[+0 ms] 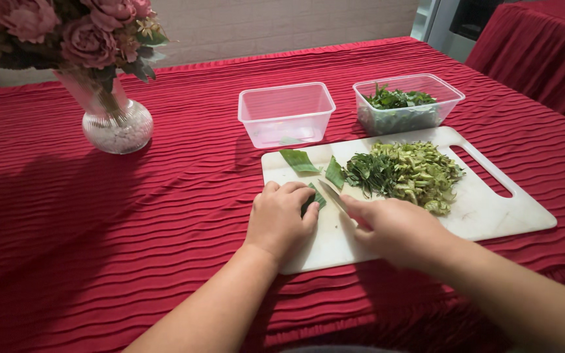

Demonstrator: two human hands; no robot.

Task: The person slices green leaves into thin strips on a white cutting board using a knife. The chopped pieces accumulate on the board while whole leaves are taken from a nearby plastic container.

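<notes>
Going left to right: off to the far left of the left hand (pixel 280 219) there's a glass vase (pixel 116 127) of pink roses on the red-clothed table (pixel 99 216), nothing to do with the cutting. The left hand's fingers are curled down, pinning a folded green leaf (pixel 312 198) to the white cutting board (pixel 492 209). Just right of those fingers, the knife (pixel 332 194) blade sits right against the leaf, gripped in the closed right hand (pixel 393 229).

Progress looks well along to me. Beyond the right fingers there's already a pile of shredded dark greens (pixel 369 173) and a bigger heap of chopped pale green pieces (pixel 421 173). Two leaf pieces (pixel 299 161) just past the blade look uncut. Further back, the empty clear tub (pixel 286 112) has basically nothing in it, the right tub (pixel 408 101) holds greens.

Hard to see: most of the held leaf is under the fingers, and the knife handle is buried in the right hand.
</notes>
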